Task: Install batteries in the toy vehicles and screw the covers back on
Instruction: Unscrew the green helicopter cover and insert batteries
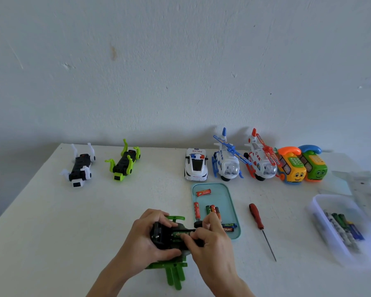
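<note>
A green toy helicopter (169, 273) lies upside down at the table's front, its black underside up and its battery bay open. My left hand (146, 239) grips its body from the left. My right hand (210, 241) pinches a green battery (180, 234) that sits in the bay. A teal tray (227, 196) just to the right holds several loose batteries (204, 192). A red-handled screwdriver (257, 219) lies on the table right of the tray. No battery cover can be made out.
Along the back stand a white-black toy (79, 168) and a green-black toy (124, 162), both upside down, a police car (196, 166), a blue helicopter (226, 159), a red helicopter (260, 159) and two toy phones (293, 166). A clear box of batteries (341, 228) sits at right.
</note>
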`<state>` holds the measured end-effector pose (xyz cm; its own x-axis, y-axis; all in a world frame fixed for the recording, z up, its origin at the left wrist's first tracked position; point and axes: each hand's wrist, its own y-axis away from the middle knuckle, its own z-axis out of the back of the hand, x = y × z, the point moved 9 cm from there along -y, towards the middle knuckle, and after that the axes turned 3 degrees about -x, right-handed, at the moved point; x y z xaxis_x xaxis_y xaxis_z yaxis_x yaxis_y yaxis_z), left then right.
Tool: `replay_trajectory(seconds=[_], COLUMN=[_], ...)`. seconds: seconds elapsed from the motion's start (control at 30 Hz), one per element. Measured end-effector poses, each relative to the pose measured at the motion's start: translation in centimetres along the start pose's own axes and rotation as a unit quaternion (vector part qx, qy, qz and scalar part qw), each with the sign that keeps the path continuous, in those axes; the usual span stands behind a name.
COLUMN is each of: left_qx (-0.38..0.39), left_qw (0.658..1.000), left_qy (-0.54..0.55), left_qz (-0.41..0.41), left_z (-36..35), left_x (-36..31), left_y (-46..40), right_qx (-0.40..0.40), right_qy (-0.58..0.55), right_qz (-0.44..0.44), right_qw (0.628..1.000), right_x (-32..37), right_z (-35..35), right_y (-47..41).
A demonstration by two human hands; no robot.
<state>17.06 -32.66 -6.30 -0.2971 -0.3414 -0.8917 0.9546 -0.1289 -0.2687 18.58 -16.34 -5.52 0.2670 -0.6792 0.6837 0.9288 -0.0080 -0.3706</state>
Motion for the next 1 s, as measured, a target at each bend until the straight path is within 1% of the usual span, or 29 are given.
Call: replay_trajectory(seconds=[0.03, 0.07, 0.1, 0.13, 0.17, 0.2, 0.23, 0.27, 0.33, 0.37, 0.4, 0.47, 0.57, 0.73, 0.9, 1.0], left_qx=[-0.002, -0.003, -0.004, -0.004, -0.003, -0.001, 0.002, 0.004, 0.005, 0.005, 0.005, 0.006, 0.008, 0.009, 0.011, 0.01], left_qw=[1.0, 1.0, 1.0, 1.0, 1.0, 1.0, 1.0, 1.0, 0.999, 0.999, 0.999, 0.999, 0.999, 0.999, 0.999, 0.999], left_qy=[0.001, 0.002, 0.004, 0.006, 0.008, 0.011, 0.013, 0.016, 0.02, 0.019, 0.019, 0.016, 0.015, 0.014, 0.013, 0.01], left_qz=[0.001, 0.004, 0.007, 0.01, 0.012, 0.015, 0.018, 0.022, 0.028, 0.03, 0.032, 0.034, 0.035, 0.031, 0.031, 0.029], left_z=[0.0, 0.0, 0.0, -0.1, -0.2, -0.2, -0.3, -0.3, -0.3, -0.3, -0.3, -0.3, -0.4, -0.3, -0.3, -0.3], left_x=[0.0, 0.0, 0.1, 0.1, 0.2, 0.3, 0.4, 0.6, 0.8, 0.8, 0.9, 1.0, 1.1, 1.1, 0.9, 1.0], left_y=[0.0, 0.1, 0.1, 0.1, 0.0, 0.0, 0.0, 0.0, 0.1, 0.0, 0.0, -0.1, -0.3, -0.4, -0.3, -0.2], right_qx=[0.015, 0.03, 0.031, 0.012, -0.023, -0.059, -0.079, -0.078, -0.015, 0.017, 0.037, 0.051, 0.069, 0.097, 0.102, 0.129], right_qy=[0.002, -0.022, -0.081, -0.155, -0.2, -0.204, -0.173, -0.121, 0.006, 0.061, 0.103, 0.147, 0.171, 0.176, 0.154, 0.166], right_qz=[-0.005, -0.03, -0.073, -0.124, -0.173, -0.203, -0.217, -0.221, -0.212, -0.209, -0.206, -0.198, -0.187, -0.162, -0.134, -0.122], right_qw=[1.0, 0.999, 0.994, 0.98, 0.964, 0.956, 0.957, 0.965, 0.977, 0.976, 0.972, 0.968, 0.965, 0.966, 0.974, 0.97], right_x=[0.2, 0.1, -0.4, -1.3, -2.7, -4.2, -5.7, -6.9, -8.8, -9.5, -10.1, -10.6, -10.5, -10.0, -9.9, -9.9], right_z=[0.3, 0.7, 1.2, 1.9, 2.5, 3.0, 3.2, 3.1, 1.7, 1.0, 0.5, 0.0, 0.0, -0.3, -0.7, -1.5], right_y=[-0.3, -0.7, -1.2, -1.7, -2.0, -2.4, -2.7, -3.1, -3.4, -3.2, -3.1, -3.0, -3.6, -4.5, -4.9, -5.4])
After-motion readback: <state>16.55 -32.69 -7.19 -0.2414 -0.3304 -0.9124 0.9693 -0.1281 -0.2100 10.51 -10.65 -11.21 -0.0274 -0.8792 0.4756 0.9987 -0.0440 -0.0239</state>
